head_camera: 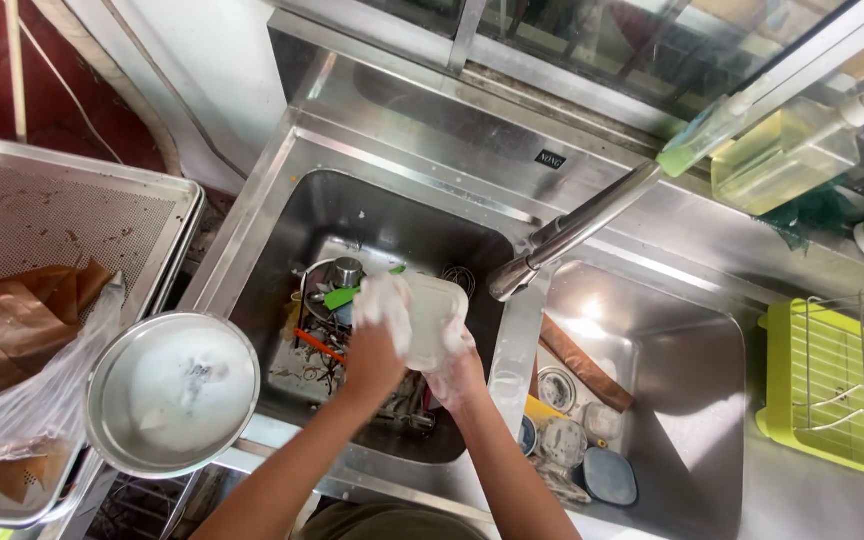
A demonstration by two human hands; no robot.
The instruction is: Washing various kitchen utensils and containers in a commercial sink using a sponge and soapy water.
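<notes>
1. Centre frame, over the left sink (272,215): left hand (377,345) soapy, grip closed on a foamy cloth; right hand (457,375) clamped on a clear tub (437,315).
2. Dirty utensils (317,345) remain below; lids (577,440) wait in the right basin.

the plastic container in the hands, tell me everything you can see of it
The plastic container is a translucent whitish tub with rounded corners and a raised rim, looking like thin plastic. It is held tilted over the left sink basin, above dirty utensils. The left hand, covered in soap foam, presses on its left side, and the right hand grips it from below. Foam clings to its surface. Whether anything is inside cannot be told.
</notes>
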